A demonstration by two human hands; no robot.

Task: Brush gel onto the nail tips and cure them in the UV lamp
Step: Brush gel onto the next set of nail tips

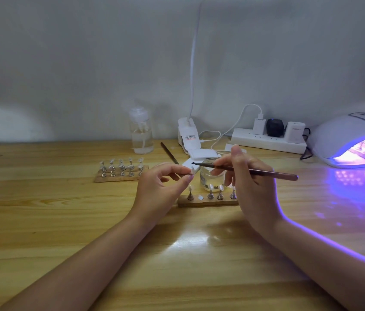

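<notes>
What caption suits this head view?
Left hand pinches a nail tip while right hand aims the brush at it, UV lamp glowing.

Count on desk: 2 hands, left hand and right hand; 2 brushes, one held, one lying; 1 glass jar; 1 pump bottle; 1 UV lamp. Nail-tip stands: 2 wooden strips outside lamp, left strip w/ approx. 10 holders in 2 rows, near strip w/ 4 holders visible plus 1 bare disc; further holders inside lamp, no. not readable. Power strip: 1, w/ 3 plugs/adapters.
</notes>
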